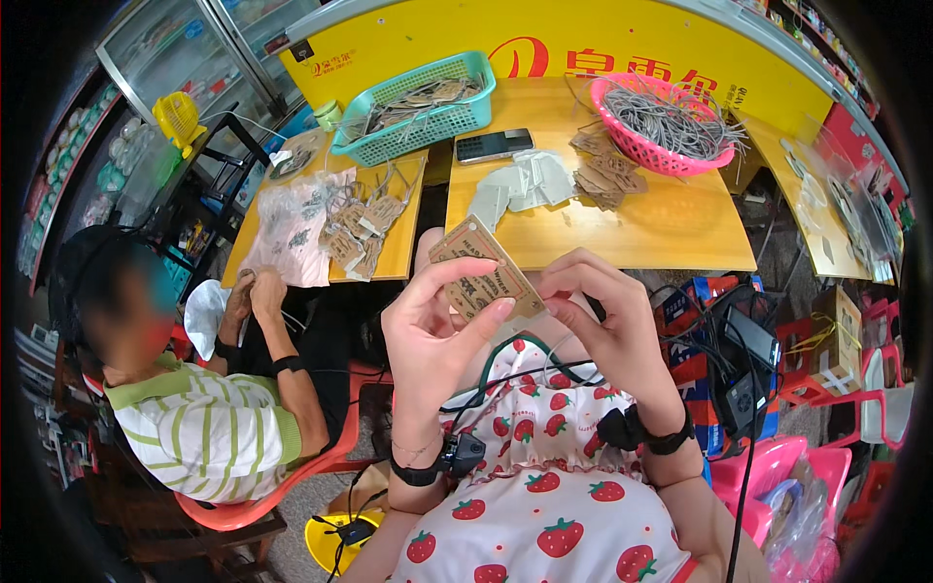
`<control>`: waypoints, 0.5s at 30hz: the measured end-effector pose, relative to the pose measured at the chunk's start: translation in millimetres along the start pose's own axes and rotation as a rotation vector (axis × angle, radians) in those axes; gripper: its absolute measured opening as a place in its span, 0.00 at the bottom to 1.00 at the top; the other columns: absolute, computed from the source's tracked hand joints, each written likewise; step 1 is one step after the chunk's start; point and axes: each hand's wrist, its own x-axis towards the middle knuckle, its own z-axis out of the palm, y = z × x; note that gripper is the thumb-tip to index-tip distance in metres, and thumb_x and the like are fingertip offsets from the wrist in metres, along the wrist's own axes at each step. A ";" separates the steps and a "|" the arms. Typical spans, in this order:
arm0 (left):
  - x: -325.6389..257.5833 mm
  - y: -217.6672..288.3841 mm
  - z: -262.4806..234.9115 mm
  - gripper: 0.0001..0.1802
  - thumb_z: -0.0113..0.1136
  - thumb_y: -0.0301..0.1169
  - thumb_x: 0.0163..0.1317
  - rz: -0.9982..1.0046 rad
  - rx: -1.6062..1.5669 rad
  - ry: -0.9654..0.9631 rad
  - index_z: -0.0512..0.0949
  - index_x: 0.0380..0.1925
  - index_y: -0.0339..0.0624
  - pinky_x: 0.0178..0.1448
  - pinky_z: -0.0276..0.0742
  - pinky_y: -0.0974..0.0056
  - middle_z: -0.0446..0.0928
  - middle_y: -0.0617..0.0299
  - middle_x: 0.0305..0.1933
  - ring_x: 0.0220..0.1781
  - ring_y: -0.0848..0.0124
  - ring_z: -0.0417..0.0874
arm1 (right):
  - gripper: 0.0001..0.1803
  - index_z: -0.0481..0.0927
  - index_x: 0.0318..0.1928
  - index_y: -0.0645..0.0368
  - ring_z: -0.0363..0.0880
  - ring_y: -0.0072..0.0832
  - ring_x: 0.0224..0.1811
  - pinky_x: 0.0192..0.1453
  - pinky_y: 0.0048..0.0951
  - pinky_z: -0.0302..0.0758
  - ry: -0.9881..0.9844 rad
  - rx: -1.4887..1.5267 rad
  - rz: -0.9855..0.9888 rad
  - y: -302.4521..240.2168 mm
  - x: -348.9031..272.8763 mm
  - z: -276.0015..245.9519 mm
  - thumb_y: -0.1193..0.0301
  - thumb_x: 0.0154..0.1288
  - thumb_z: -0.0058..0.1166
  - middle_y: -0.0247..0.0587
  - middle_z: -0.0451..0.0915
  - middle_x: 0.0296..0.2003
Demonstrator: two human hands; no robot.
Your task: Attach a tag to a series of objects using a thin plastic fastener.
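Observation:
A brown cardboard tag [483, 275] with dark print is held up above my lap. My left hand [432, 316] grips it between thumb and fingers. At the tag's lower right corner, beside a small hole, the fingers of my right hand [607, 311] are pinched together; what they hold is too small to make out. Beyond my hands, a stack of brown tags [607, 180] lies on the yellow table [671, 228], beside a spread of pale grey cards [525, 182]. A pink basket [646, 154] full of grey cords [666, 112] stands behind them.
A turquoise basket [418, 139] holds corded tags, with a black phone [494, 146] near it. To the left, another person [209, 408] sits handling something small. Corded tags [364, 233] lie on a pink plastic bag [301, 257] there. Pink stools [777, 476] and cables stand right.

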 end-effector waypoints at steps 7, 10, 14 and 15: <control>2.1 -7.2 -0.4 0.18 0.67 0.16 0.51 0.061 -0.059 -0.081 0.77 0.45 0.30 0.34 0.72 0.80 0.78 0.62 0.44 0.37 0.82 0.76 | 0.06 0.78 0.41 0.68 0.76 0.20 0.38 0.40 0.21 0.72 -0.083 0.574 0.180 11.6 -6.9 0.6 0.81 0.63 0.54 0.37 0.78 0.36; 0.4 -2.9 2.7 0.19 0.67 0.16 0.52 -0.045 -0.096 -0.031 0.76 0.45 0.29 0.38 0.74 0.78 0.78 0.61 0.45 0.40 0.80 0.77 | 0.08 0.79 0.43 0.69 0.77 0.19 0.39 0.41 0.19 0.72 -0.007 0.671 0.272 5.8 -5.7 4.1 0.81 0.64 0.53 0.37 0.80 0.38; -0.5 -2.4 1.7 0.19 0.66 0.16 0.53 -0.007 0.017 0.031 0.76 0.46 0.30 0.43 0.75 0.75 0.77 0.60 0.45 0.44 0.78 0.78 | 0.08 0.81 0.42 0.67 0.80 0.19 0.37 0.40 0.20 0.75 0.152 0.556 0.251 0.0 -6.2 12.7 0.83 0.63 0.54 0.39 0.83 0.37; -0.8 -2.4 1.3 0.19 0.66 0.15 0.53 0.010 0.099 0.064 0.76 0.46 0.31 0.45 0.76 0.74 0.77 0.61 0.45 0.46 0.78 0.78 | 0.08 0.81 0.42 0.67 0.80 0.19 0.37 0.40 0.20 0.75 0.154 0.555 0.252 1.0 -6.5 12.5 0.83 0.63 0.54 0.39 0.83 0.37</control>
